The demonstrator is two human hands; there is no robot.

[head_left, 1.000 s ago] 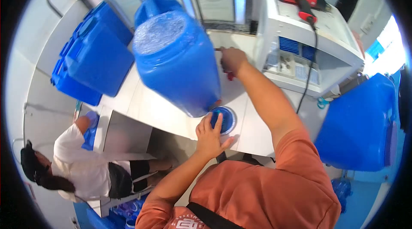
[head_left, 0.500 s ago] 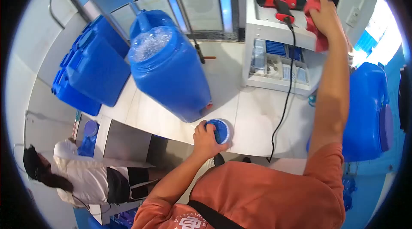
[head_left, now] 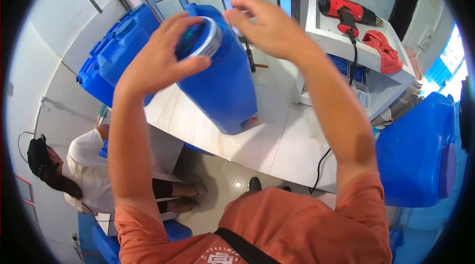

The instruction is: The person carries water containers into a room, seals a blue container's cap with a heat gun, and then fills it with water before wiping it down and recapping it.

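Note:
A big blue plastic jug (head_left: 222, 93) stands upright on the counter in front of me. Over its mouth is a round blue cap with a white rim (head_left: 213, 40), tilted, its blue inner side partly showing. My left hand (head_left: 161, 53) grips this cap from the left, thumb below and fingers above. On the other side of the jug's top, my right hand (head_left: 269, 28) is raised with its fingers apart, holding nothing, fingertips close to the cap's rim.
A red heat gun (head_left: 349, 11) and a crumpled red cloth (head_left: 383, 48) lie on the white shelf unit (head_left: 316, 31). Other blue jugs stand at left (head_left: 116, 51) and right (head_left: 413, 152). A person in a white top (head_left: 91, 160) is at lower left.
My left hand has carried the cap up from the counter's front edge to the jug's top. My right hand has let go of the red cloth and come over to the jug.

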